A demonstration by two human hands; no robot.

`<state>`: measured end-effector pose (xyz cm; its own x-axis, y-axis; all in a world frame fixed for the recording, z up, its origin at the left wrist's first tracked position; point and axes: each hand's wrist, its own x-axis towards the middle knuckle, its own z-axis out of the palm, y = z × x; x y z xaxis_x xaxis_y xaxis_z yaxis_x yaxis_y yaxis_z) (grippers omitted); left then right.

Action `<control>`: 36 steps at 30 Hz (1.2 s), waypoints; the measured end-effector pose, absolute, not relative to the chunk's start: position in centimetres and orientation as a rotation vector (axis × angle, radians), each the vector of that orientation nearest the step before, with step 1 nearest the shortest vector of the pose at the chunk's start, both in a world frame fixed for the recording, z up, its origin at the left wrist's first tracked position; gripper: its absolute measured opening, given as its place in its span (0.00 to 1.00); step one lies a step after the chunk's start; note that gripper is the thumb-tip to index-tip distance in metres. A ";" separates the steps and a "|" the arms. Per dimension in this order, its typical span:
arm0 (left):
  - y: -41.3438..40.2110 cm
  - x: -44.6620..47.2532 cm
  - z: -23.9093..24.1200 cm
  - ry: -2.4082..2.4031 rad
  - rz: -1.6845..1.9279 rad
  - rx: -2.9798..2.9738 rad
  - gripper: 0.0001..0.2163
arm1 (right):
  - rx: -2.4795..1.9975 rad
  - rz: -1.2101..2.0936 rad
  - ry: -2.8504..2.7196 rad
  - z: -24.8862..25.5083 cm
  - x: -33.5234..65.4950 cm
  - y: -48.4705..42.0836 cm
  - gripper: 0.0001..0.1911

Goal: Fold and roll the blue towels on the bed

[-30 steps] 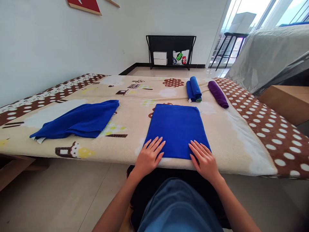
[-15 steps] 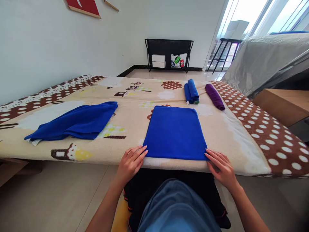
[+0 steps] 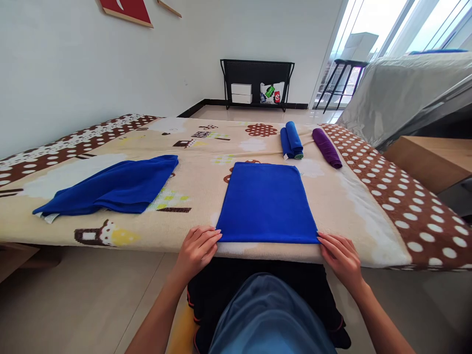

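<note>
A blue towel [image 3: 266, 204] lies flat as a near rectangle at the front edge of the bed. At its near left corner, my left hand [image 3: 199, 247] has its fingertips closed on the edge. My right hand [image 3: 341, 254] pinches the near right corner the same way, thumb tucked below and partly hidden. Off to the left rests a loosely crumpled blue towel [image 3: 114, 189] with white tags at its near end. Beyond the flat towel are rolled blue towels [image 3: 292, 140] side by side, and a purple rolled towel [image 3: 326, 147] lies to their right.
A patterned cream blanket [image 3: 199, 191] with a brown dotted border covers the bed. Beyond it, a black rack [image 3: 258, 73] holds white boxes and a printed bag. To the right are a cardboard box [image 3: 431, 160], a plastic-covered piece [image 3: 413, 88] and a black stool [image 3: 342, 81].
Both hands have shifted slightly outward at the near corners, and their fingers now close on the towel's edge instead of resting over it. The other towels stay where they were.
</note>
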<state>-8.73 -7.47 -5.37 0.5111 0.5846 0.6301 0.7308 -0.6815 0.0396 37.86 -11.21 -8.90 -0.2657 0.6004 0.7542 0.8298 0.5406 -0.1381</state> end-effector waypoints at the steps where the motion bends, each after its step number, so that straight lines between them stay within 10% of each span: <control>1: -7.6 -8.7 -5.2 -1.112 -0.941 -2.527 0.19 | -1.163 -0.366 -1.983 -8.9 37.9 -11.4 0.24; 25: -7.1 -8.1 -3.6 -1.812 -1.573 -2.698 0.06 | -1.242 0.317 -1.741 -6.7 36.8 -10.9 0.08; 36: -6.4 -5.6 -4.2 -1.997 -1.391 -2.420 0.06 | -1.423 0.057 -1.767 -7.0 35.7 -9.6 0.06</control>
<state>-5.58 -6.43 -4.24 0.0153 0.9193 0.3932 0.6875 -0.2952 0.6635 35.73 -9.58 -7.02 0.0029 0.8215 0.5702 0.7829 0.3529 -0.5124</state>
